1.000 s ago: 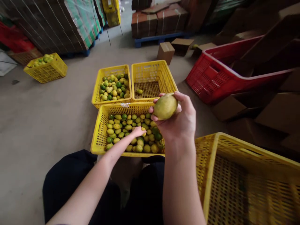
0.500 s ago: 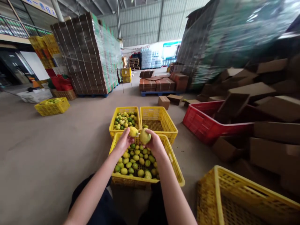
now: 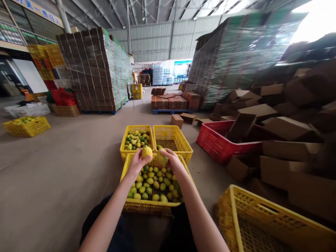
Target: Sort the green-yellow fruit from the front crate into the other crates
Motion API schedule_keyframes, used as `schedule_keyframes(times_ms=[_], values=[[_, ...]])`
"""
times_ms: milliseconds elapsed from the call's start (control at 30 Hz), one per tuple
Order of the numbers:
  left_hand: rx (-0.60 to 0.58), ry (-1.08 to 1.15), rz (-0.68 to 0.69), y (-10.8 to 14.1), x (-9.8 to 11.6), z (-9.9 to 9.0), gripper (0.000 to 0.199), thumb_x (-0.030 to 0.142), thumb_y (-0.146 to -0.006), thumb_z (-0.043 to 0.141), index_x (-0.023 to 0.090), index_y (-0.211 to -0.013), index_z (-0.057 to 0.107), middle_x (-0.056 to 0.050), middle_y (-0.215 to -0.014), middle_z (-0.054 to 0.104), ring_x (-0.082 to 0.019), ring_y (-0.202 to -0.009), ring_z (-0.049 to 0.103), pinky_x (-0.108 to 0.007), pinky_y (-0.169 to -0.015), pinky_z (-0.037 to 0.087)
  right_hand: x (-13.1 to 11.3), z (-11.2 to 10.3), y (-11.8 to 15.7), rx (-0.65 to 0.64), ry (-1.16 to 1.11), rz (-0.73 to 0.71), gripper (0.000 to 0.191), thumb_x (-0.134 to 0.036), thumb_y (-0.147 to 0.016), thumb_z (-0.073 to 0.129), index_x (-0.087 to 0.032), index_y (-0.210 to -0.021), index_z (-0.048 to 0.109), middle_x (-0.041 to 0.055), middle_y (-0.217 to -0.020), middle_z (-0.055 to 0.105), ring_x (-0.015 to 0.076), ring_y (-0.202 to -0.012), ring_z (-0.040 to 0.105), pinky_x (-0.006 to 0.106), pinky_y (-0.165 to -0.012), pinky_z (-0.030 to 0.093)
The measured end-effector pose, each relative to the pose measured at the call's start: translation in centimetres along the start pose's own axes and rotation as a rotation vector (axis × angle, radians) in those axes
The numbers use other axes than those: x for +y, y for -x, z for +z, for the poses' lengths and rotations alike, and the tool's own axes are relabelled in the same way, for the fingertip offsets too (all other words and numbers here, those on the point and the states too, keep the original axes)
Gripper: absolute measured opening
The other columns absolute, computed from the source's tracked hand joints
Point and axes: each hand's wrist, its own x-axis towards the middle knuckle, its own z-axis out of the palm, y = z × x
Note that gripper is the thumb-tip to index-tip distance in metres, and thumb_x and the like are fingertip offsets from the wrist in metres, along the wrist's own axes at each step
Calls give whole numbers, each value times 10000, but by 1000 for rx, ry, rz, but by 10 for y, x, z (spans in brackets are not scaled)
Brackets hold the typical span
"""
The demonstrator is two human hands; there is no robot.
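My left hand [image 3: 137, 162] is closed around a yellow lemon [image 3: 146, 152]. In my right hand [image 3: 172, 159] is a duller, greenish-yellow lemon [image 3: 162, 158], a short gap away from the first. Both hands are above the far part of a yellow crate [image 3: 154, 202] that holds many green and yellow lemons [image 3: 150, 181]. Behind it on the left, a second yellow crate [image 3: 122, 141] is filled with mixed green and yellow lemons. To the right of that one stands a third yellow crate [image 3: 187, 143] with its mesh floor showing and a lemon near its front left corner.
At lower right is another yellow crate [image 3: 232, 213]. A red crate [image 3: 207, 145] with cardboard in it stands beside a heap of open cardboard boxes [image 3: 283, 154]. Wrapped pallet stacks rise at left [image 3: 89, 70] and right [image 3: 223, 59]. A yellow crate of lemons [image 3: 34, 127] sits far left.
My left hand has turned its lemon from lying sideways to more upright. Both hands have moved slightly apart, and the camera view has tilted up and turned a little.
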Motion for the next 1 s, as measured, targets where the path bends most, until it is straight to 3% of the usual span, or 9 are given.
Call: schedule_keyframes(times_ms=[100, 167, 267, 467, 600, 767, 900, 1000], values=[[-19, -170, 55, -8, -17, -15, 594, 300, -504, 883, 198, -1008, 586, -51, -1021, 647, -181, -901, 628, -304, -832, 504, 4, 1, 4, 97, -4, -96, 393, -394, -600, 772, -203, -904, 612, 24, -829, 674, 171, -722, 627, 255, -600, 494], [-61, -233, 81, -12, -22, -22, 595, 291, -504, 882, 202, -1010, 583, -51, -1025, 640, -173, -867, 630, -286, -783, 508, 7, 5, 7, 90, -19, -158, 417, -372, -560, 802, -199, -889, 612, 21, -838, 678, 175, -752, 629, 270, -668, 503], [-65, -226, 81, -12, -17, -23, 602, 289, -521, 872, 194, -1038, 578, -60, -1055, 639, -173, -864, 637, -277, -770, 510, 7, 12, 13, 57, -34, -193, 432, -349, -547, 816, -209, -903, 616, 6, -839, 683, 166, -753, 627, 279, -702, 499], [-34, -154, 100, -14, -1, -12, 625, 259, -509, 867, 167, -1082, 632, -86, -1143, 648, -220, -1056, 606, -317, -935, 472, -6, 16, 12, 55, -13, -282, 487, -314, -493, 845, -228, -943, 680, -6, -873, 683, 162, -753, 623, 283, -694, 496], [-54, -184, 107, -22, -6, -3, 592, 264, -512, 869, 183, -1066, 678, -83, -1170, 646, -220, -1036, 612, -320, -899, 499, 3, -2, 2, 57, -26, -265, 495, -335, -529, 836, -238, -995, 700, 8, -863, 712, 193, -790, 646, 319, -728, 510], [-139, -172, -28, -28, -25, 9, 643, 280, -488, 888, 162, -1085, 679, -81, -1032, 694, -202, -937, 637, -314, -859, 507, 28, -33, 3, 82, -98, -189, 485, -376, -567, 822, -229, -1008, 684, 43, -951, 724, 241, -865, 675, 375, -787, 521], [-126, -102, -106, -24, -30, 16, 628, 294, -491, 893, 165, -1060, 660, -66, -968, 698, -174, -869, 648, -293, -825, 507, 29, -47, 18, 127, -98, -155, 417, -373, -580, 821, -233, -923, 629, 17, -912, 698, 194, -799, 662, 322, -731, 522], [-125, -41, -210, -19, -30, 18, 578, 282, -519, 886, 164, -1037, 659, -60, -934, 704, -161, -837, 654, -283, -802, 514, 31, -52, 24, 118, -140, -42, 378, -426, -621, 792, -227, -871, 589, 5, -856, 684, 178, -756, 651, 289, -670, 517]])
